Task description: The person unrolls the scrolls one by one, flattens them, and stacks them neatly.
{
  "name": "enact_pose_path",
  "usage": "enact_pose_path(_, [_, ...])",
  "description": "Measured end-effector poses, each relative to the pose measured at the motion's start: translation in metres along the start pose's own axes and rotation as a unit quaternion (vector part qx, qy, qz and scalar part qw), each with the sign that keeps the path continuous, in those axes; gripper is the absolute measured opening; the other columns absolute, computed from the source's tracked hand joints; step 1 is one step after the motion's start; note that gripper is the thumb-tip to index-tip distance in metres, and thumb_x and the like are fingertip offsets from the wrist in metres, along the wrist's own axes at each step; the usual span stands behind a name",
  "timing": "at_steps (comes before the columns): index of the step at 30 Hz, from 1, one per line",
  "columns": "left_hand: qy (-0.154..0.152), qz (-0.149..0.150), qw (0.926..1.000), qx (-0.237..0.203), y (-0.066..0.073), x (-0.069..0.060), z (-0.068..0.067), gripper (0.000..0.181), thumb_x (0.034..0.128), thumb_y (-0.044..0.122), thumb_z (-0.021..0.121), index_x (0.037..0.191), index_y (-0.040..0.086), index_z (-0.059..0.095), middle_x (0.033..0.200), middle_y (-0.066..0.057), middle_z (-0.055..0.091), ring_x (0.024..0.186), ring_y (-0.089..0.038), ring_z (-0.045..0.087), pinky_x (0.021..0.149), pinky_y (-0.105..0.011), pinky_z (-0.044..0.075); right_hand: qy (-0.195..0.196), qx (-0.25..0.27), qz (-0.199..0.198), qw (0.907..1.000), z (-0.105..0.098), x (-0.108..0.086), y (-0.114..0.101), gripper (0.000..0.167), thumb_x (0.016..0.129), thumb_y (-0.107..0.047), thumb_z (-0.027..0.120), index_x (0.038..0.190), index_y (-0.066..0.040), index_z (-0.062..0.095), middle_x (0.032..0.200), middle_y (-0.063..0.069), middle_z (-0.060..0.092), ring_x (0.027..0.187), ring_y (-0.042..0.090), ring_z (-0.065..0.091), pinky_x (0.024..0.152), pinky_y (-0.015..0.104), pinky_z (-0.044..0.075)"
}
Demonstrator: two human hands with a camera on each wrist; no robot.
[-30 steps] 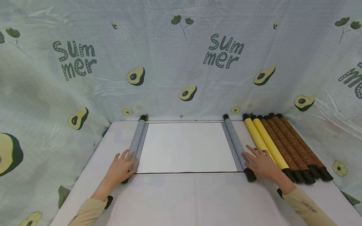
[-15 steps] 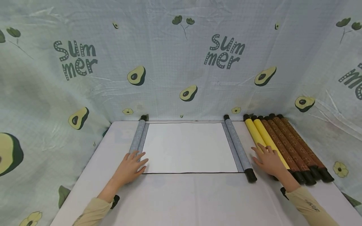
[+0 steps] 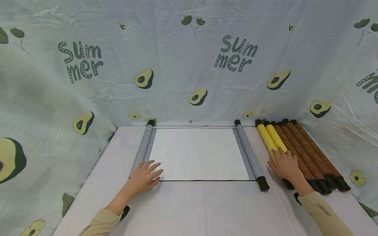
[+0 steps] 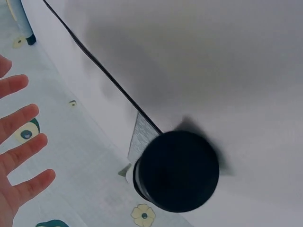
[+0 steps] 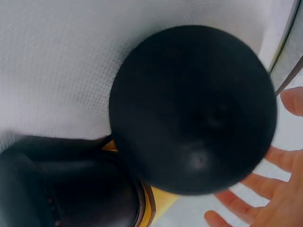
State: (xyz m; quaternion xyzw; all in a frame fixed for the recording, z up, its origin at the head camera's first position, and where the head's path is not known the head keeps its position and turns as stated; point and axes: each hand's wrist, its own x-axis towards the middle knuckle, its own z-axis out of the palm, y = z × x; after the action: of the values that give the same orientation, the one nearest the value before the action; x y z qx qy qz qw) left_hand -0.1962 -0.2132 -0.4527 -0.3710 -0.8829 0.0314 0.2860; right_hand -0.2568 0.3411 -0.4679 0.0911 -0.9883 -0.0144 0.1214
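Note:
A white sheet (image 3: 195, 154) with dark edges lies unrolled between a left grey roll (image 3: 143, 144) and a right grey roll (image 3: 249, 152). My left hand (image 3: 143, 179), fingers spread, is over the near left corner of the sheet and holds nothing. In the left wrist view its fingers (image 4: 23, 153) are apart from the roll's black end cap (image 4: 177, 172). Two yellow rolls (image 3: 266, 139) lie to the right, and my right hand (image 3: 285, 166) is over their near part with spread fingers. The right wrist view has a large black cap (image 5: 189, 109) partly covering those fingers.
Several brown patterned rolls (image 3: 308, 150) with black ends lie against the yellow ones on the right. A white table (image 3: 203, 209) carries everything. Behind and beside it hangs a pale avocado-print cloth (image 3: 177, 59).
My left hand has left the left grey roll and moved right over the sheet. My right hand has moved right from beside the right grey roll to the yellow rolls.

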Motion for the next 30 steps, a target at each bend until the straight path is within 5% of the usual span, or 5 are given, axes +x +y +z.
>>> enact_pose_path(10, [0.006,0.017,0.9996,-0.023,0.015,0.003,0.000,0.032,0.0685,0.025,0.073,0.099,0.018,0.066,0.108,-0.006,0.063,0.100,-0.029,0.056,0.077,-0.049,0.046,-0.057,0.006,0.055,0.9968,0.001,0.003,0.002,0.067,0.085,-0.042,0.051,0.128,0.006,0.034,0.124,0.041,0.030,0.107,0.059,0.029,0.079,0.070,0.026])
enact_pose_path(30, [-0.027,0.029,0.9986,-0.034,0.036,0.008,0.005,0.028,0.0757,0.028,0.068,0.103,0.021,0.064,0.112,-0.004,0.061,0.104,-0.026,0.055,0.082,-0.042,0.044,-0.049,0.029,0.108,0.9925,0.010,0.002,0.007,0.064,0.084,-0.035,0.050,0.125,0.010,0.029,0.108,0.051,0.029,0.104,0.064,0.025,0.079,0.069,0.028])
